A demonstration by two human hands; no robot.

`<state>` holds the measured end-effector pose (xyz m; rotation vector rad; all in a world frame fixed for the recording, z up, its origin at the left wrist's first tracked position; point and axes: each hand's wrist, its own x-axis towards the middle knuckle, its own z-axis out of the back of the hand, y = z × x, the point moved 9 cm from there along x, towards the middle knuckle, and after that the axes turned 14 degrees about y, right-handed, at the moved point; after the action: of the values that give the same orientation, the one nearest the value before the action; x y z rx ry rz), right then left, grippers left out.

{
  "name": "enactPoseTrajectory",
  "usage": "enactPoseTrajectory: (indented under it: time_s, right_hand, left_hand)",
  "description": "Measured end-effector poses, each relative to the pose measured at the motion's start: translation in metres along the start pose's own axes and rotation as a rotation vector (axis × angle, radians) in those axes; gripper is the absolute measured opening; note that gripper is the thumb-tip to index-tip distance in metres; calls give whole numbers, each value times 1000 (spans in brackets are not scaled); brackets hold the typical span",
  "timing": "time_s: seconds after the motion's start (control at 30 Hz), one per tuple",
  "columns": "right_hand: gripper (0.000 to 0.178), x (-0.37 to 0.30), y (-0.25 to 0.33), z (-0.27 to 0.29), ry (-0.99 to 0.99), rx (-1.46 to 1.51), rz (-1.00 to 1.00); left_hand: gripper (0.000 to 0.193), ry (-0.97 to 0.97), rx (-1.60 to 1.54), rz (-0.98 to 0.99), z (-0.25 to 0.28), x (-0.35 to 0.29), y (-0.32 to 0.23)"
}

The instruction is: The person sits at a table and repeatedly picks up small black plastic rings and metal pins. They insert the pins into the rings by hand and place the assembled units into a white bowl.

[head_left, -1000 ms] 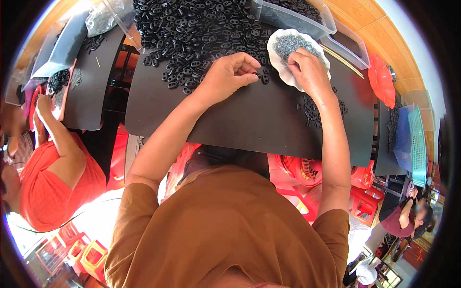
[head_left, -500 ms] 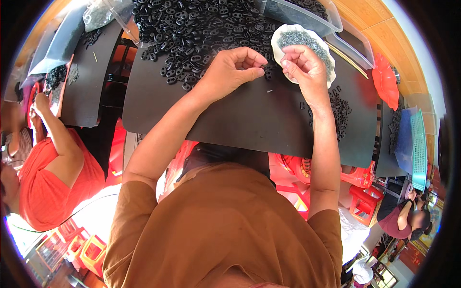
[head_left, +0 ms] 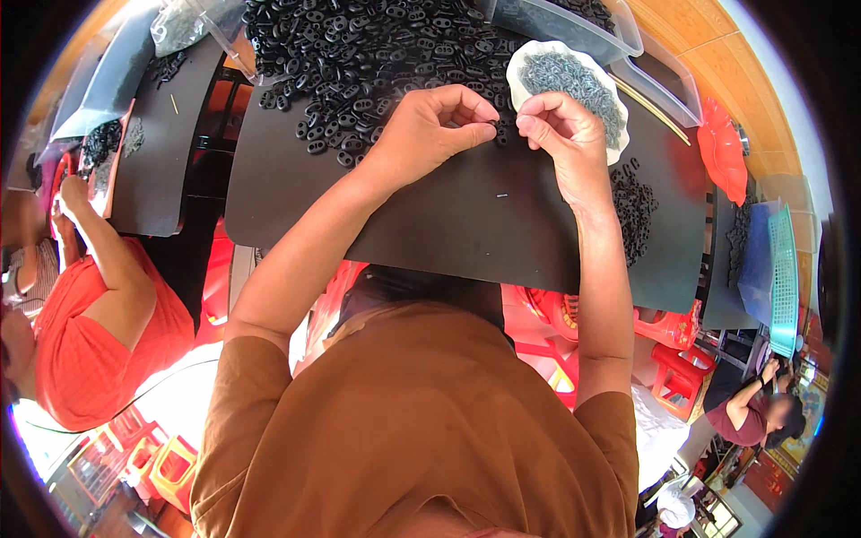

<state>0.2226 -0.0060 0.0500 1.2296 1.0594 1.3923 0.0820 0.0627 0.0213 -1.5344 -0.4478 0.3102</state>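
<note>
Black small plastic piece (head_left: 499, 128) pinched between left hand (head_left: 430, 130) and right hand (head_left: 558, 134) grips.

A: What sits between the left hand (head_left: 430, 134) and the right hand (head_left: 556, 134)?
B: A small black piece (head_left: 496, 128), mostly covered by the fingertips; its shape cannot be made out.
A: And the heap of black parts (head_left: 359, 54)?
B: It runs off the picture's top edge at the black worktop's (head_left: 466, 233) far edge. The grey bits in the white dish (head_left: 567, 82) are too small to tell apart.
</note>
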Motion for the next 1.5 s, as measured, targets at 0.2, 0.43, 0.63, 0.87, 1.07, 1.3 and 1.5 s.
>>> enactPoseTrajectory:
  time_s: [0.2, 0.43, 0.63, 0.87, 1.07, 1.3, 1.5]
  right_hand:
    - [5, 1, -2, -11, 55, -5, -42]
    - [4, 2, -3, -15, 89, -28, -28]
    - [6, 2, 1, -16, 79, -182, -16]
    - [6, 1, 9, -27, 93, -365, 38]
    - [7, 0, -2, -17, 29, -202, -40]
    - [5, 2, -12, -18, 76, -35, -74]
    - [5, 2, -12, -13, 64, 89, -82]
  left_hand:
    - [14, -8, 20, -11, -1, -1, -2]
    - [14, -19, 99, -24, 0, -1, -2]
    - [14, -38, 163, -44, 0, -1, -5]
    - [10, -53, 52, -37, 2, 0, 3]
    - [9, -34, -211, -41, 0, 2, 9]
    - [9, 19, -58, -57, -4, 2, 3]
    - [12, -85, 350, -194, -5, -7, -29]
